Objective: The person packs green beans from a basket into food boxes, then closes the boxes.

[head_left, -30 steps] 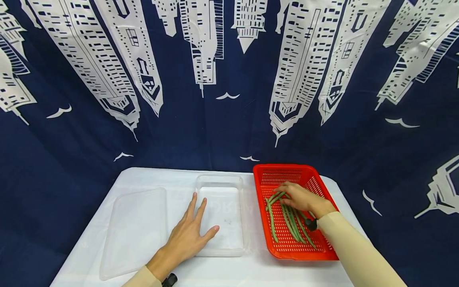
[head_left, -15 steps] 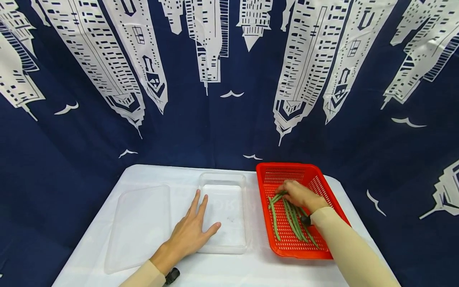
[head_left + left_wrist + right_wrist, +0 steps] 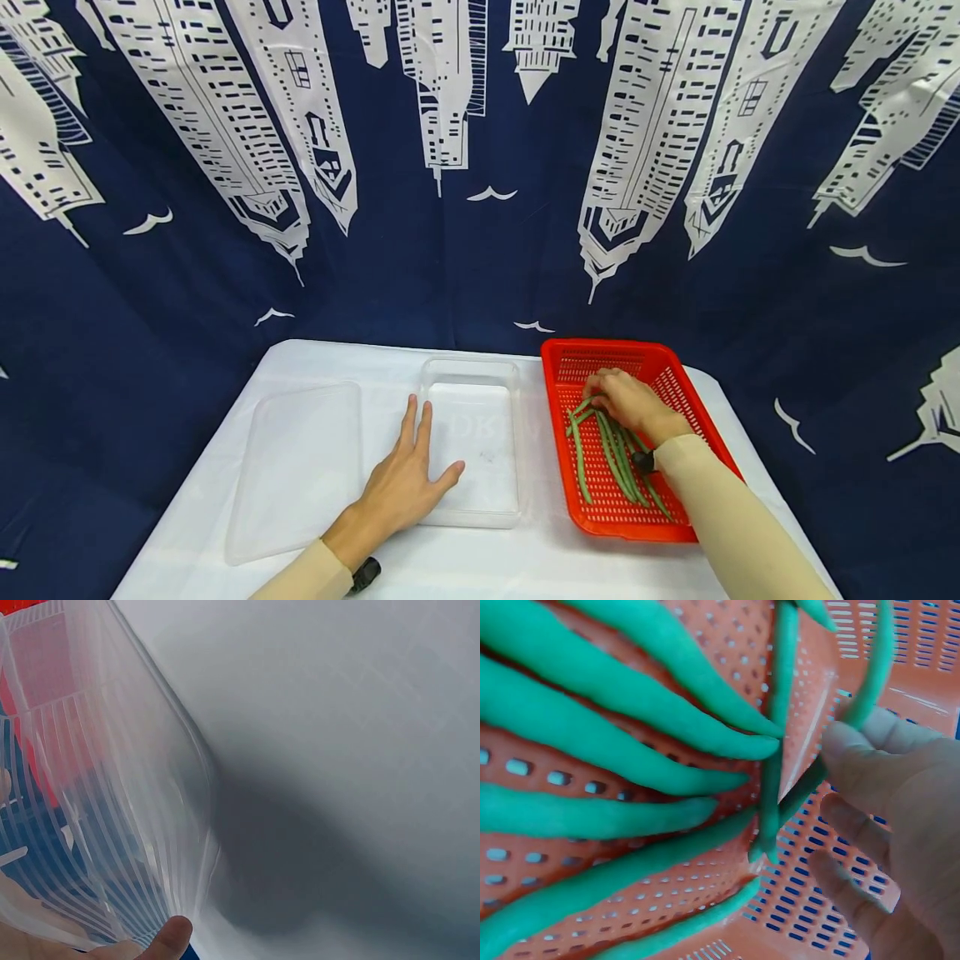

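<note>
My right hand (image 3: 630, 404) is down inside the red basket (image 3: 630, 532), at the upper ends of several green beans (image 3: 618, 462). In the right wrist view its thumb and index finger pinch one curved green bean (image 3: 875, 667), while the other fingers stay loosely bent. More beans lie side by side on the basket floor, one crossing their tips. My left hand (image 3: 405, 483), fingers extended and spread, is at the left side of a clear plastic container (image 3: 476, 520). The left wrist view shows a fingertip (image 3: 174, 935) close to the container's ribbed wall (image 3: 112, 825).
A translucent flat lid (image 3: 296, 467) lies left of the container on the white table (image 3: 547, 567). Behind the table hangs a dark blue cloth (image 3: 405, 275) printed with white buildings. The basket stands at the table's right side, its walls raised around the beans.
My right hand's fingers have drawn together on a bean and lifted slightly within the basket. The left hand stays by the container. The head view has shifted a little.
</note>
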Tool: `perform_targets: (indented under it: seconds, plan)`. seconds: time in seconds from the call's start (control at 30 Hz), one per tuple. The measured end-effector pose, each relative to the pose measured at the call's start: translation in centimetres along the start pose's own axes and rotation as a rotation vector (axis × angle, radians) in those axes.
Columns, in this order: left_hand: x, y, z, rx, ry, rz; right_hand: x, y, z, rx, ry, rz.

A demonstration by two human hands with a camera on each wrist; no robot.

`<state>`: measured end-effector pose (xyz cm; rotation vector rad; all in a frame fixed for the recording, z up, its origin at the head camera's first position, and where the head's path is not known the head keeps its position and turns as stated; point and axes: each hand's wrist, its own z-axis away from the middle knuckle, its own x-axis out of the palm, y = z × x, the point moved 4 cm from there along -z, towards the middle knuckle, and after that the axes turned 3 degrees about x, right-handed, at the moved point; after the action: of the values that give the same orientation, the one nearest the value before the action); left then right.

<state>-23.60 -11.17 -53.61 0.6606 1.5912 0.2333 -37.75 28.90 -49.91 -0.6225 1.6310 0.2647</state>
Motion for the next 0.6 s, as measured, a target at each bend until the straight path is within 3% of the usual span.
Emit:
perform_targets:
  seconds: [0.4,0.6]
  plan:
    - [-0.1,0.2,-0.2,-0.007,-0.003,0.002,-3.0,-1.8,-0.3,0.036,0.120,-0.078]
    - [-0.1,0.4,0.0,-0.006,0.004,0.004,-4.4,-3.8,-0.8,0.012,0.257,-0.084]
